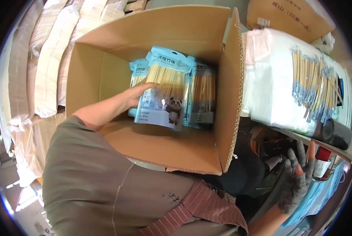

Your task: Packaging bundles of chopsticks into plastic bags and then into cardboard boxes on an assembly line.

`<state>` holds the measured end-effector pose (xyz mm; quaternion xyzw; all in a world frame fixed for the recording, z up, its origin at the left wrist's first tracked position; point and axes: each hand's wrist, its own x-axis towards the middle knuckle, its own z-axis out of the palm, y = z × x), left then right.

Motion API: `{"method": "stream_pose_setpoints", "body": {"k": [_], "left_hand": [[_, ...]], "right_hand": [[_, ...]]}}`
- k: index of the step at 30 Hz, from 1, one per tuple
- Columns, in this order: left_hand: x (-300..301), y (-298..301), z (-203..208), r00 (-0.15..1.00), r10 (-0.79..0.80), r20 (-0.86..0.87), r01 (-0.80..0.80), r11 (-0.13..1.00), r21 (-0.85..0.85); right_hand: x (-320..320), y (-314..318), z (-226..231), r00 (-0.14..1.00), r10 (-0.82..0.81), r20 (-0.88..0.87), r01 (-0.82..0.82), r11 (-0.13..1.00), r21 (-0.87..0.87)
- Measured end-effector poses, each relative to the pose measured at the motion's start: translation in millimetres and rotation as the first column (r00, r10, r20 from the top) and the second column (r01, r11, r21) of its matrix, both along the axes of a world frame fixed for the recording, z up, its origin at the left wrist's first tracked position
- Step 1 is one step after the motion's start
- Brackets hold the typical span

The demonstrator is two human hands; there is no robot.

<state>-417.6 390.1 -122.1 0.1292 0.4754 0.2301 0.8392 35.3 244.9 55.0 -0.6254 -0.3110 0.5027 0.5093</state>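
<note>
My bare left hand (137,93) reaches into an open cardboard box (152,27). It is closed on the left edge of a clear and light-blue pack of bamboo chopsticks (164,80), thumb on the front; the other fingers are hidden behind it. A panda is printed on the pack's lower part. More of the same packs are inside the box: one chopstick pack (203,90) to the right, and another partly covered behind the held one. Away from the box, at the lower right, my right hand (295,179) wears a grey glove with some fingertips bare. Its fingers are stretched apart, holding nothing.
Loose chopsticks with blue-and-clear wrappers (313,84) lie on a white plastic-wrapped stack (274,78) at right. A dark roll (333,133) sits beside them. Below are a red-and-white can (321,163) and blue sheets (321,196). Tall plastic-wrapped bundles (52,74) stand at left.
</note>
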Motion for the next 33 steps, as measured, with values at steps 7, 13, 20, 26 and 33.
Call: {"method": "stream_pose_setpoints", "body": {"k": [7, 13, 20, 26, 33], "left_hand": [[-17.7, 0.2, -205.6, 0.531, -0.069, -0.844, 0.3, 0.947, 0.111], [-23.2, 10.2, -174.8, 0.657, -0.105, -0.746, 0.301, 0.944, 0.133], [16.3, 51.2, -199.7, 0.233, 0.18, -0.956, 0.334, 0.908, 0.252], [158.5, 25.6, 147.1, 0.785, 0.368, -0.498, 0.506, 0.082, 0.858], [354.9, -255.1, 216.0, 0.74, -0.577, -0.346, 0.145, -0.365, 0.92]], "right_hand": [[17.3, -42.9, -51.6, 0.966, -0.233, -0.108, 0.22, 0.968, -0.121], [17.4, -73.0, -58.1, 0.954, -0.266, -0.141, 0.248, 0.96, -0.134], [-14.7, -167.2, -16.8, 0.957, -0.28, 0.081, 0.291, 0.939, -0.182], [-37.6, -342.3, -39.5, 0.901, -0.417, 0.123, 0.424, 0.782, -0.456], [-77.1, -583.9, -108.6, -0.46, -0.07, 0.885, 0.885, 0.04, 0.463]]}}
